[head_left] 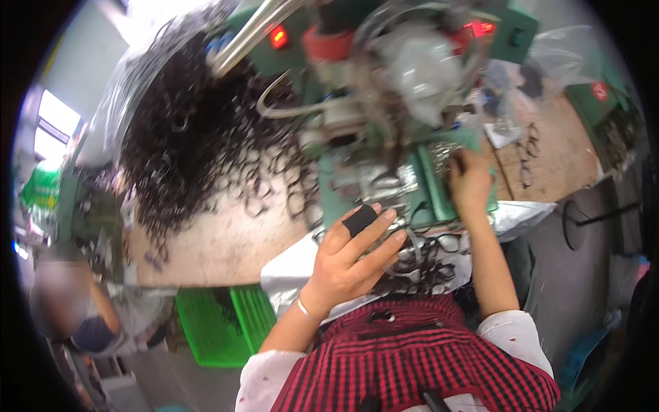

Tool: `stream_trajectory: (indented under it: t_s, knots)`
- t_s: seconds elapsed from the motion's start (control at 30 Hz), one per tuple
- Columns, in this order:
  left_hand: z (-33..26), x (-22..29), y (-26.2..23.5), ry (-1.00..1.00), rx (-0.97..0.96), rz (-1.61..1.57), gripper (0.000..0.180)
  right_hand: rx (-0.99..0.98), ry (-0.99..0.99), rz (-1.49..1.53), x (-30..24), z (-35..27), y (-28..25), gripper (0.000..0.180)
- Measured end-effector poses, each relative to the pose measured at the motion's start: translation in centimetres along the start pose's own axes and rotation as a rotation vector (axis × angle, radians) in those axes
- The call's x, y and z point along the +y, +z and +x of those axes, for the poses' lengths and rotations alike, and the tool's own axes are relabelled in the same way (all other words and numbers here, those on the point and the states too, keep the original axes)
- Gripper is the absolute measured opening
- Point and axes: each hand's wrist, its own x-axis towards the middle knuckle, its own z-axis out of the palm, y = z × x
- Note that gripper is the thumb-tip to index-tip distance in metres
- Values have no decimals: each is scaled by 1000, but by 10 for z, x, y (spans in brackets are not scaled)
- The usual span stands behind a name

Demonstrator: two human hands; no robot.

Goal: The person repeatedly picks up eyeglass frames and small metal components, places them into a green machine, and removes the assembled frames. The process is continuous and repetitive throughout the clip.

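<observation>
A heap of dark looped parts (199, 123) is piled on the worktop (206, 254). The left hand (353, 254) is held with fingers extended, its underside hidden, any grip untellable. Near it, more dark loops (439, 275) are gathered. Small shiny pieces (445, 154) are held in a green tray (427, 178), where the right hand (470, 182) is curled; whether anything is gripped cannot be told.

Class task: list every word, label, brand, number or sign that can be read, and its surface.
Left red display and right red display, green overhead machine: too blurred.
Dark character, green panel: visible, not transcribed.
Round red sticker, far-right green machine: too blurred.
</observation>
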Motion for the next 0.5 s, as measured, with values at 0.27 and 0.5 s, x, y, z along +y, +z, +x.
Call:
stream_trajectory:
  t_s: [0.27, 0.5]
  knots:
    - [-4, -103, -133, -425, -1, 881, 28, 190, -44, 165, -6, -1, -10, 13]
    - [-162, -285, -132, -686, -377, 362, 26, 83, 99, 339, -23, -1, -17, 12]
